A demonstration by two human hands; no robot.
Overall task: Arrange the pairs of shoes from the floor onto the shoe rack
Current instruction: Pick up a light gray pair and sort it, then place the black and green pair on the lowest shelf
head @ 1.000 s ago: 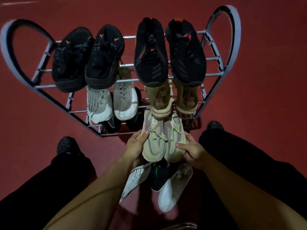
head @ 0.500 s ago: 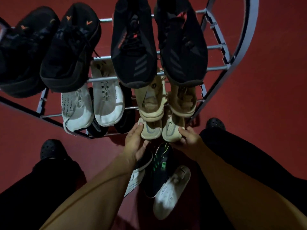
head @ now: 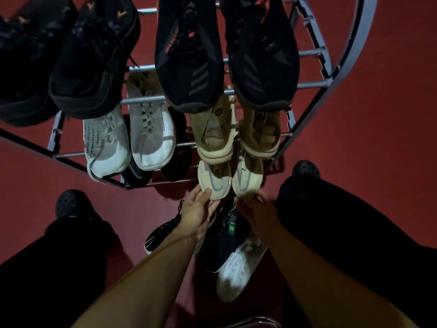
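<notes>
Since half a second earlier, the beige pair [head: 229,178] had slid farther into the shoe rack [head: 340,62], only its heels showing at the lowest tier. Left hand [head: 198,209] and right hand [head: 256,207], fingers relaxed, touched those heels. Placement seemed nearly done; next, the black-and-green shoes [head: 227,233] and a white shoe [head: 238,268] near the wrists needed lifting.

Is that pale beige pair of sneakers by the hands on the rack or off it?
On: the pale beige sneakers sit on the grey metal shoe rack's lowest shelf, heels sticking out towards the hands.
</notes>
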